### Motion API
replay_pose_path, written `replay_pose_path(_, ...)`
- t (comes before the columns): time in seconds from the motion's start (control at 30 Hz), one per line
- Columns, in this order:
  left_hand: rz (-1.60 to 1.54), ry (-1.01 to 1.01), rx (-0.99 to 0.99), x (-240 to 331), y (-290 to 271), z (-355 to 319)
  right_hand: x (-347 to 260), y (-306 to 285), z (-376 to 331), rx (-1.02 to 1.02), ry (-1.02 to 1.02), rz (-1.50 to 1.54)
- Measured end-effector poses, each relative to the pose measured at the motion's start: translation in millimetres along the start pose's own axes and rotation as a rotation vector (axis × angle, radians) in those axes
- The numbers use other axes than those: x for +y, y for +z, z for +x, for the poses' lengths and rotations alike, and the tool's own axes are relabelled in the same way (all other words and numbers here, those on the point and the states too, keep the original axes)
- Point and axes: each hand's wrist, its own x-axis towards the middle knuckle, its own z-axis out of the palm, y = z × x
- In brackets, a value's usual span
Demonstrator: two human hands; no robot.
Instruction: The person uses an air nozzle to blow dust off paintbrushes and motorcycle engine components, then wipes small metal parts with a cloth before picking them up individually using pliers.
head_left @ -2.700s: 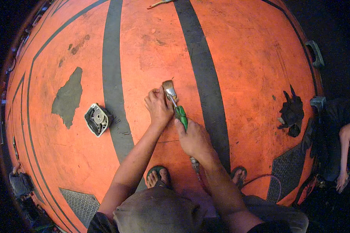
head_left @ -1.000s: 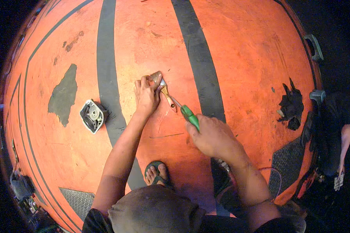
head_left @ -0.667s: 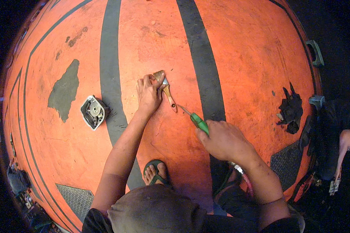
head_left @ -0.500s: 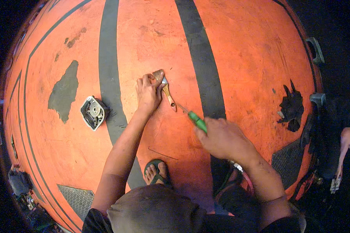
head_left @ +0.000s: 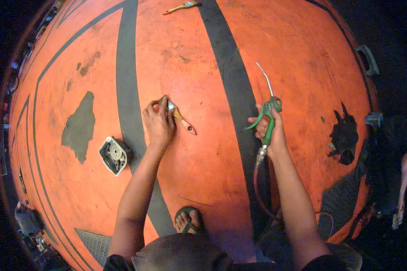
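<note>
1. Left hand [head_left: 159, 121], centre of frame: fingers pinched around the metal ferrule and bristle end of a flat paintbrush [head_left: 184, 123]. Wooden handle stuck out toward lower right, hanging hole at its tip.
2. Right hand [head_left: 278, 135], right of centre: fingers wrapped around the grip of a green air blow gun [head_left: 272, 105]. Thin bent nozzle [head_left: 266, 77] pointed toward the top of the frame, well apart from the brush. Trigger lever [head_left: 255, 121] stood out from the grip, so probably unpressed; airflow could not be told.
3. Air hose [head_left: 259, 185] coupled at the grip's foot and running down toward the lower edge: gun ready for use, by my judgement.
4. Progress: both items in hand, neither set down. Bristles mostly hidden by the fingers, so could not tell whether they were clean or whether blowing was finished. With the nozzle turned aside, it read as a pause.
5. Metal housing [head_left: 105, 158], left of centre, lay open on the orange floor [head_left: 221, 149], gear wheel [head_left: 116, 155] exposed inside, neither hand on it; no reassembly evident.
6. Second paintbrush [head_left: 184, 6], upper centre: on the floor, unheld.
</note>
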Motion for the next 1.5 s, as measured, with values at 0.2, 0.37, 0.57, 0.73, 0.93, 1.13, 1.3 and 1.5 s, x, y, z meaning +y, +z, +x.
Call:
replay_pose_path(0.2, 0.175, 0.087, 0.032, -56, 11, 92, -12, -10, 74, -0.132, 0.073, 0.651)
replay_pose_path(0.37, 0.001, 0.139, -0.116, -83, 62, 223, -38, 43, 168, -0.358, 0.045, 0.791)
replay_pose_path(0.57, 0.182, 0.097, -0.114, -48, 124, 364, -40, 29, 204, -0.545, 0.158, 0.928)
replay_pose_path(0.73, 0.246, 0.092, -0.111, -41, 184, 441, -49, 27, 199, -0.393, 0.198, 0.803)
replay_pose_path(0.93, 0.356, 0.368, -0.086, -157, 174, 552, -50, 63, 208, -0.564, 0.282, 0.849)
replay_pose_path(1.13, 0.425, 0.341, -0.175, -15, 158, 460, -51, 21, 200, -0.505, 0.243, 0.846)
replay_pose_path(1.3, 0.241, 0.263, -0.092, -50, 137, 384, -51, 52, 204, -0.495, 0.203, 0.753)
replay_pose_path(1.5, -0.235, 0.027, -0.26, 70, 78, 144, -62, 9, 209, -0.669, 0.169, 0.833)
